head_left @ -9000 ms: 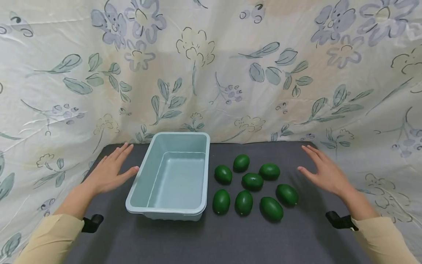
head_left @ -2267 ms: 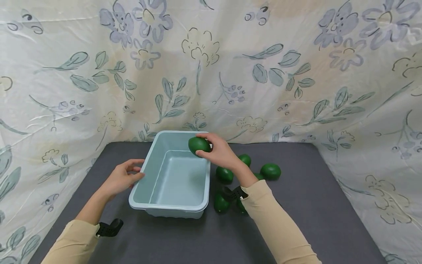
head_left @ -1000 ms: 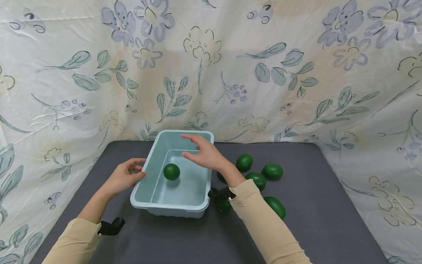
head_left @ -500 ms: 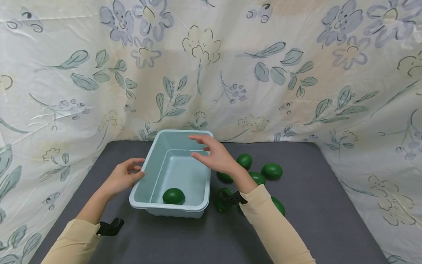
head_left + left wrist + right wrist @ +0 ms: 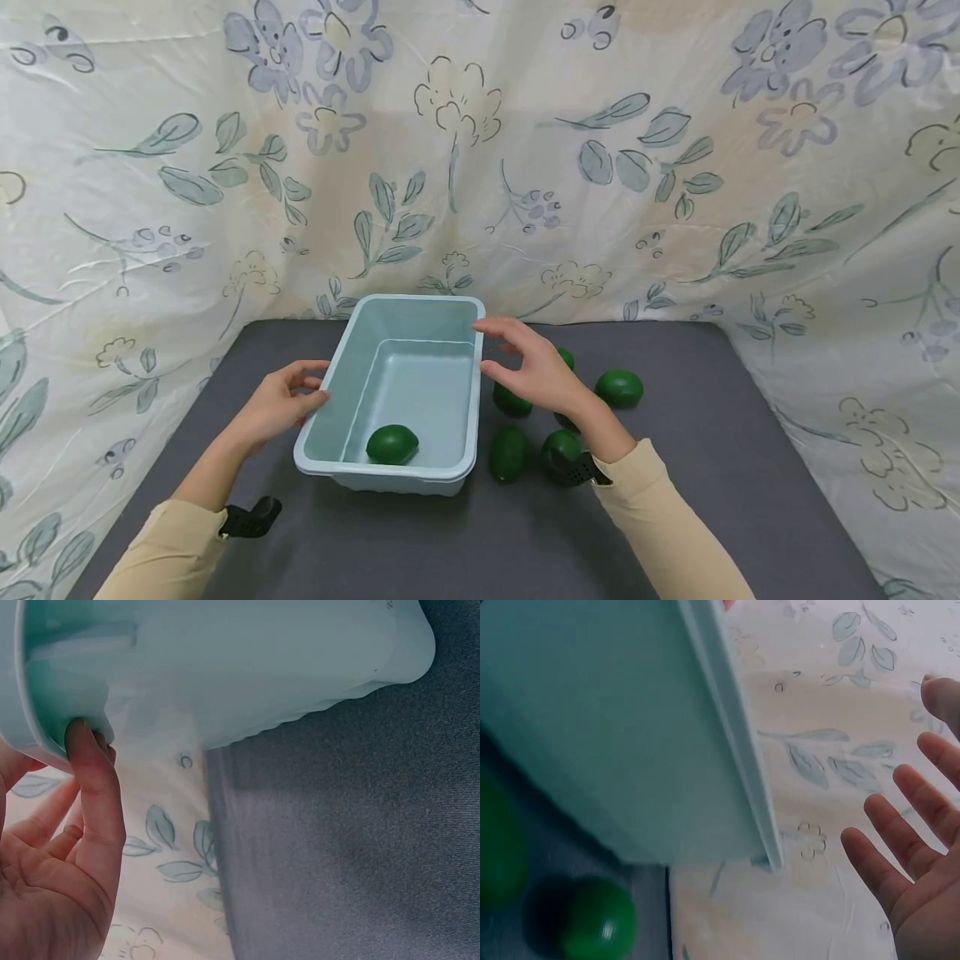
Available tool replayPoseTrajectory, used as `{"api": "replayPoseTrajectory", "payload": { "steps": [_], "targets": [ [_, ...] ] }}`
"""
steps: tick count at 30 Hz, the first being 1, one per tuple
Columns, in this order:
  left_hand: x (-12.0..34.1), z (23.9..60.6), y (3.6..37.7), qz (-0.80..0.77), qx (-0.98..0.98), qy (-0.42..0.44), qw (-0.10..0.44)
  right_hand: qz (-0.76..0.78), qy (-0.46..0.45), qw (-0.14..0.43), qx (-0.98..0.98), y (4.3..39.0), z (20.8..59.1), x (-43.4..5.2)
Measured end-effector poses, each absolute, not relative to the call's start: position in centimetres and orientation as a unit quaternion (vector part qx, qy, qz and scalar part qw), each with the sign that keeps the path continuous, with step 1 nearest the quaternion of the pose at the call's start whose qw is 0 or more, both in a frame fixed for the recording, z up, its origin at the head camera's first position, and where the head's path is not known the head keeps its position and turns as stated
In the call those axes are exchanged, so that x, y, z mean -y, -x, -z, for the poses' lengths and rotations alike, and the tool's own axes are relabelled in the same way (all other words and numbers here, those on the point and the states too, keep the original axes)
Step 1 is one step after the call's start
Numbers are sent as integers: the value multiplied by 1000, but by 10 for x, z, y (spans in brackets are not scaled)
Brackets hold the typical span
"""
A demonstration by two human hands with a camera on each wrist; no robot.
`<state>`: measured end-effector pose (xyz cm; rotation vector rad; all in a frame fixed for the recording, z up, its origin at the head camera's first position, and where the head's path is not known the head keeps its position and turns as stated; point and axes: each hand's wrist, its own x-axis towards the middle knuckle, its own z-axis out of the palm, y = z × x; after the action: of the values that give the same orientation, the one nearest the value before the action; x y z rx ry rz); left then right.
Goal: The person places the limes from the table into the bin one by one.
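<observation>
A light blue container (image 5: 423,387) stands on the dark table (image 5: 360,542). Inside it there is one green fruit (image 5: 392,445), which lies on the floor of the container, near the end closest to the person. The left hand (image 5: 279,406) pinches the left rim between thumb and fingers. The right hand (image 5: 546,373) is released and grasps nothing; its fingers are apart from the container, just beside the right rim. Other green fruits (image 5: 508,454) lie on the table to the right of the container, some partly hidden by the right hand and its forearm.
</observation>
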<state>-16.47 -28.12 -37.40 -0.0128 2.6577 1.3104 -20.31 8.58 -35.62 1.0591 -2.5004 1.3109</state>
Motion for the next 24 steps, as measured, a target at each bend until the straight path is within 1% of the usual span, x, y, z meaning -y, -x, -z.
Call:
{"api": "replayPoseTrajectory", "payload": {
  "steps": [7,15,24],
  "targets": [
    [281,374,164,-441,-893,2,88,-426,-339,59,837,194,363,-117],
    [281,375,165,-438,-895,5,87,-434,-313,70,842,165,340,-143],
    [281,373,165,-439,-894,7,90,-421,-264,91,863,157,360,-179]
  ]
}}
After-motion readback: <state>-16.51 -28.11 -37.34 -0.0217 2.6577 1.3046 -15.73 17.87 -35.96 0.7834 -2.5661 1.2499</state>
